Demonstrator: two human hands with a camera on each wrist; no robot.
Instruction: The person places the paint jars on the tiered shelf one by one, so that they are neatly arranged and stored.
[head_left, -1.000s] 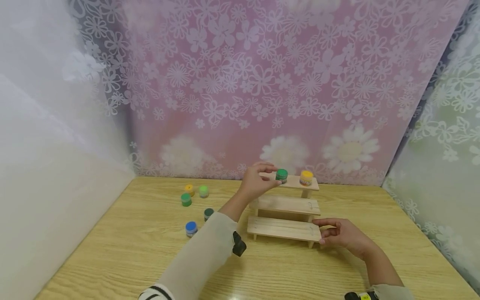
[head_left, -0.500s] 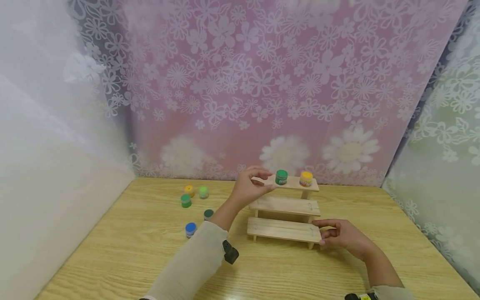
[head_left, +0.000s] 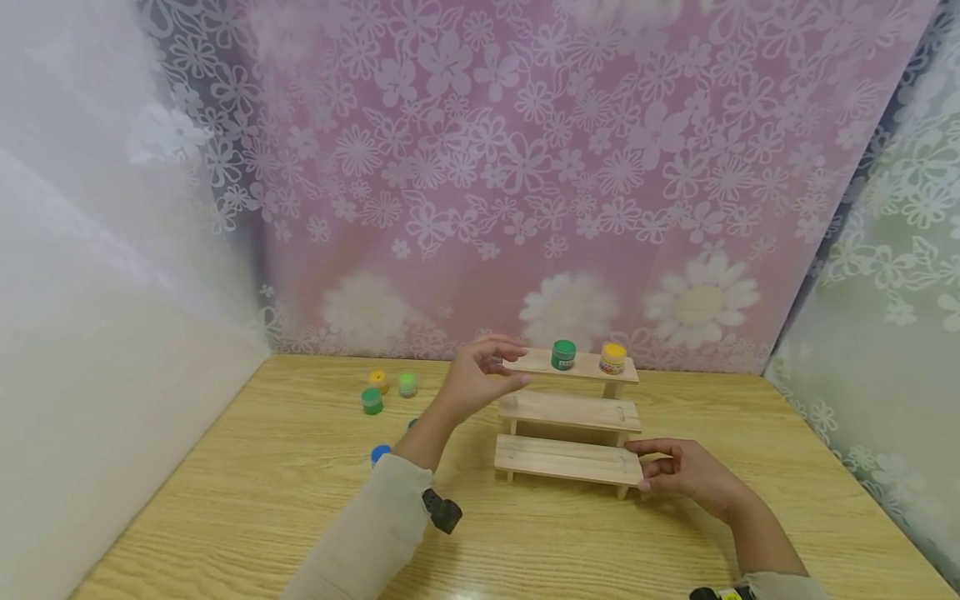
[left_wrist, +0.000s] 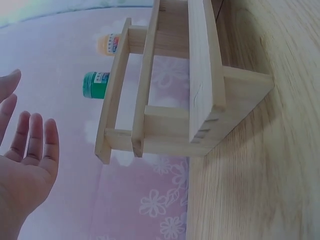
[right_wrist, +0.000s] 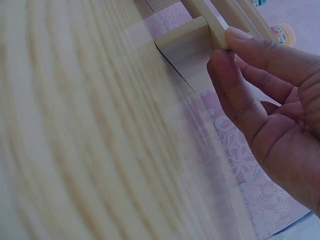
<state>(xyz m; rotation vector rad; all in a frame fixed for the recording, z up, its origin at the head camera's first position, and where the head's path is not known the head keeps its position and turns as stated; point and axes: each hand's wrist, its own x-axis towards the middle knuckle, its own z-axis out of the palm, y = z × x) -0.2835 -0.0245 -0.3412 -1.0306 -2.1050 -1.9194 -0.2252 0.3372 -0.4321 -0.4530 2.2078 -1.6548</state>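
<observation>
A three-tier wooden shelf (head_left: 567, 459) stands on the table. On its top tier sit a green-lidded paint jar (head_left: 563, 355) and, to the right, a yellow-lidded paint jar (head_left: 612, 358), both upright. My left hand (head_left: 480, 379) hovers just off the top tier's left end, its fingers loosely bent and holding nothing. The left wrist view has the green jar (left_wrist: 96, 85) well apart from those fingers (left_wrist: 35, 140). Low on the right, my right hand (head_left: 690, 475) pinches the right end of the bottom tier; thumb and fingers (right_wrist: 240, 95) meet at its corner in the right wrist view.
Left on the table (head_left: 247, 492) are more small jars: an orange one (head_left: 378, 382), a light green one (head_left: 407, 384), a green one (head_left: 372, 401) and a blue one (head_left: 381, 454). My left forearm partly covers a dark green one (head_left: 412, 424). A flowered curtain (head_left: 480, 208) hangs behind.
My left hand has let go of the green jar and drawn away to the left. The jar stays on the top tier. My right hand has kept its place.
</observation>
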